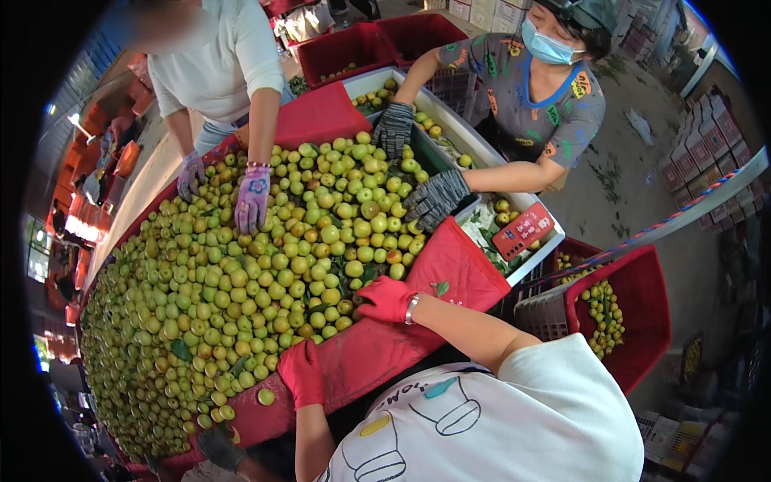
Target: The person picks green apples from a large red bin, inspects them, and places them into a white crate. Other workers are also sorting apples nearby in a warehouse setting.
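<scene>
Green and yellowish round fruits, some with brown patches [241,289], cover a large sorting table with a padded red fabric edge [373,355]. In a red glove, my left hand [303,373] rests on the red edge beside the fruits, near a single loose fruit [265,396]; its fingertips are partly hidden. My right hand [385,299], also red-gloved, with a silver bracelet at the wrist, reaches over the edge to the fruits. Its fingers touch the fruits near a dark one; whether it grips one cannot be told.
Opposite, a co-worker's purple gloves [253,199] and another's grey gloves [438,199] touch the fruits. A dark glove [221,449] is at lower left. A white bin [533,256] holding fruits and a red phone [523,231] stands right, near a red-lined crate [647,319].
</scene>
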A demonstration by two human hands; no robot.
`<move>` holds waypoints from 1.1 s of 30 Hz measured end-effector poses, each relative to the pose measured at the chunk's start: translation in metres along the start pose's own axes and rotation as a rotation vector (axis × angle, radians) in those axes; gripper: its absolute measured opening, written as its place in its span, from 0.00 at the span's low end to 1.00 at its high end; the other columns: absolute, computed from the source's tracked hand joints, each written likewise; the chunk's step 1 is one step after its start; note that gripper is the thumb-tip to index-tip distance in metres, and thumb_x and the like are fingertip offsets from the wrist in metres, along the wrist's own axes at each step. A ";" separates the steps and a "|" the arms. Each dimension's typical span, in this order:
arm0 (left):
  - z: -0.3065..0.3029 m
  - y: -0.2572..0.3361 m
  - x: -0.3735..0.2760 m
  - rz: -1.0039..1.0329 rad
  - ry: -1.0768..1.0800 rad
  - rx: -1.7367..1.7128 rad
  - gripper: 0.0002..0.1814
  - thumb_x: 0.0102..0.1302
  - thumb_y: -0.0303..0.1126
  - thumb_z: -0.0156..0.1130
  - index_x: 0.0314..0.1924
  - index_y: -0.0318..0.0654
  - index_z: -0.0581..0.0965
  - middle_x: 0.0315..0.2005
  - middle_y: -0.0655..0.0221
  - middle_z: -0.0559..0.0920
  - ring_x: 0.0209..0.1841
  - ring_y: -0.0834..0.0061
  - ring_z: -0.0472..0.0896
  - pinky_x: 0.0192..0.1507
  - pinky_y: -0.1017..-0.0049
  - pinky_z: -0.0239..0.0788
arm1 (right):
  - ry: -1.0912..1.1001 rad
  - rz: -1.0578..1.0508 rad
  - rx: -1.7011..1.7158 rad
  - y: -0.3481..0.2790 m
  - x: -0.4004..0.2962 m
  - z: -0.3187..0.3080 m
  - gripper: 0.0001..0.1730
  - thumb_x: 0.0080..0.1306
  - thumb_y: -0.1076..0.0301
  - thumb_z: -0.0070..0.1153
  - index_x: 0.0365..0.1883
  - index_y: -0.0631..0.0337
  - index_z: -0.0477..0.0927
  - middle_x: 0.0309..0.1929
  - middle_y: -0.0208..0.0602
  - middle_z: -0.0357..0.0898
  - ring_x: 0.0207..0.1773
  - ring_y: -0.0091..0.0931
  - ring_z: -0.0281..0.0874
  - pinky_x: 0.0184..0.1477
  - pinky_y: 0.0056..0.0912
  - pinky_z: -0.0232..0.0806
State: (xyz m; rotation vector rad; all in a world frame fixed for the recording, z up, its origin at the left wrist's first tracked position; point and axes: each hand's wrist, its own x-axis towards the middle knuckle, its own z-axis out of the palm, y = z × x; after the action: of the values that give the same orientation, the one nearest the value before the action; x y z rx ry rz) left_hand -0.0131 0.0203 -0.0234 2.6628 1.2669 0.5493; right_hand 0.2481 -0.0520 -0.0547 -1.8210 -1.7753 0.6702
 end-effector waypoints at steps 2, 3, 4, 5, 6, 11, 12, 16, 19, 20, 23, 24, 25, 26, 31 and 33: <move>0.003 -0.007 0.001 0.039 0.079 0.007 0.10 0.62 0.36 0.58 0.28 0.39 0.80 0.28 0.64 0.83 0.31 0.58 0.78 0.35 0.60 0.67 | 0.068 0.080 0.053 -0.007 -0.006 -0.010 0.22 0.62 0.52 0.47 0.45 0.60 0.80 0.44 0.45 0.81 0.47 0.42 0.78 0.50 0.44 0.70; 0.003 -0.005 0.006 0.030 0.055 0.002 0.10 0.62 0.35 0.58 0.27 0.39 0.80 0.27 0.63 0.82 0.31 0.58 0.78 0.35 0.60 0.67 | 0.113 0.075 0.038 -0.008 -0.009 -0.008 0.20 0.62 0.55 0.46 0.44 0.57 0.80 0.42 0.44 0.81 0.45 0.42 0.79 0.48 0.44 0.71; 0.001 -0.003 0.007 0.006 0.026 0.002 0.10 0.62 0.35 0.58 0.26 0.39 0.80 0.27 0.63 0.82 0.30 0.58 0.78 0.35 0.61 0.68 | 0.078 0.101 0.013 -0.015 -0.010 -0.013 0.19 0.62 0.55 0.46 0.43 0.55 0.80 0.41 0.44 0.81 0.44 0.42 0.79 0.48 0.44 0.71; 0.000 -0.002 0.007 -0.021 -0.002 0.002 0.10 0.61 0.35 0.58 0.26 0.39 0.79 0.27 0.62 0.82 0.30 0.58 0.78 0.35 0.61 0.68 | 0.042 0.123 -0.013 -0.020 -0.011 -0.018 0.18 0.63 0.55 0.45 0.42 0.54 0.81 0.40 0.44 0.82 0.43 0.42 0.79 0.47 0.44 0.71; 0.001 -0.001 0.009 -0.009 0.031 -0.001 0.11 0.61 0.35 0.58 0.25 0.38 0.79 0.26 0.62 0.82 0.30 0.58 0.78 0.34 0.61 0.68 | 0.036 0.091 -0.028 -0.013 -0.009 -0.012 0.18 0.63 0.55 0.44 0.41 0.53 0.81 0.39 0.43 0.82 0.43 0.42 0.79 0.46 0.44 0.71; 0.005 -0.002 0.009 0.000 0.094 0.040 0.10 0.60 0.36 0.60 0.24 0.39 0.78 0.25 0.63 0.82 0.28 0.58 0.78 0.33 0.61 0.68 | -0.058 0.017 -0.118 0.023 0.015 -0.007 0.19 0.60 0.53 0.48 0.43 0.52 0.81 0.43 0.46 0.80 0.48 0.44 0.75 0.52 0.46 0.67; 0.001 0.000 0.008 0.005 0.112 0.015 0.10 0.59 0.37 0.60 0.24 0.40 0.78 0.25 0.64 0.82 0.28 0.58 0.78 0.32 0.61 0.68 | -0.039 0.157 -0.190 0.017 0.016 -0.021 0.20 0.58 0.53 0.50 0.45 0.50 0.80 0.45 0.44 0.78 0.49 0.44 0.74 0.51 0.46 0.67; 0.003 -0.002 0.005 -0.006 0.122 0.066 0.10 0.59 0.38 0.61 0.24 0.42 0.78 0.25 0.65 0.80 0.27 0.59 0.77 0.31 0.61 0.67 | 0.049 0.291 -0.349 0.039 0.019 -0.037 0.22 0.55 0.57 0.56 0.51 0.44 0.78 0.48 0.38 0.74 0.54 0.40 0.68 0.51 0.45 0.67; 0.005 -0.001 0.004 -0.029 0.102 0.072 0.10 0.58 0.39 0.61 0.24 0.42 0.78 0.24 0.66 0.80 0.28 0.60 0.77 0.32 0.61 0.67 | 0.151 0.348 -0.334 0.051 0.029 -0.036 0.23 0.53 0.58 0.59 0.50 0.48 0.77 0.48 0.42 0.74 0.53 0.43 0.68 0.53 0.44 0.66; 0.004 -0.001 0.006 -0.034 0.097 0.072 0.11 0.58 0.39 0.61 0.23 0.42 0.77 0.23 0.66 0.80 0.27 0.60 0.77 0.31 0.62 0.68 | 0.158 0.379 -0.365 0.053 0.038 -0.033 0.23 0.54 0.58 0.59 0.49 0.51 0.77 0.49 0.43 0.73 0.54 0.44 0.68 0.53 0.45 0.66; 0.007 0.001 0.011 -0.055 0.048 0.076 0.11 0.58 0.39 0.61 0.22 0.42 0.77 0.21 0.66 0.80 0.26 0.61 0.77 0.30 0.63 0.68 | 0.239 0.197 -0.178 0.025 0.077 -0.039 0.15 0.57 0.59 0.56 0.38 0.58 0.81 0.39 0.48 0.79 0.44 0.45 0.75 0.48 0.44 0.69; 0.008 0.001 0.015 -0.034 0.083 0.061 0.12 0.58 0.39 0.61 0.22 0.42 0.77 0.20 0.65 0.79 0.25 0.61 0.77 0.29 0.63 0.68 | 0.272 0.121 -0.085 0.021 0.094 -0.034 0.14 0.58 0.60 0.54 0.35 0.61 0.81 0.34 0.51 0.80 0.42 0.45 0.76 0.47 0.44 0.68; 0.009 0.003 0.016 -0.044 0.072 0.069 0.12 0.58 0.40 0.61 0.22 0.42 0.77 0.20 0.65 0.79 0.25 0.61 0.77 0.29 0.63 0.68 | 0.227 0.099 -0.002 0.012 0.113 -0.033 0.13 0.59 0.63 0.52 0.36 0.62 0.81 0.35 0.51 0.80 0.44 0.45 0.76 0.46 0.45 0.68; 0.009 0.004 0.017 -0.054 0.061 0.076 0.12 0.58 0.40 0.61 0.22 0.42 0.77 0.20 0.65 0.79 0.25 0.61 0.77 0.29 0.63 0.68 | 0.194 0.080 0.067 0.003 0.128 -0.033 0.13 0.60 0.63 0.51 0.38 0.61 0.80 0.38 0.50 0.80 0.45 0.46 0.76 0.49 0.45 0.68; 0.006 0.003 0.021 -0.137 -0.002 0.070 0.15 0.61 0.43 0.57 0.21 0.44 0.77 0.20 0.64 0.80 0.26 0.60 0.79 0.30 0.62 0.70 | 0.204 -0.187 0.067 -0.016 0.218 -0.008 0.19 0.63 0.69 0.45 0.52 0.61 0.75 0.51 0.51 0.76 0.54 0.44 0.74 0.56 0.44 0.66; -0.002 0.007 0.024 -0.224 -0.146 0.088 0.17 0.61 0.45 0.54 0.21 0.44 0.79 0.22 0.61 0.81 0.27 0.58 0.80 0.31 0.60 0.72 | 0.260 -0.268 -0.001 0.000 0.255 0.019 0.21 0.62 0.67 0.46 0.54 0.59 0.75 0.53 0.51 0.76 0.57 0.46 0.71 0.60 0.42 0.64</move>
State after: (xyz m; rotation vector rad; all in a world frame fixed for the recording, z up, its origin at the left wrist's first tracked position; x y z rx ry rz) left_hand 0.0047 0.0345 -0.0131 2.5275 1.5495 0.2689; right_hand 0.2424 0.2028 -0.0688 -1.5507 -1.7961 0.3126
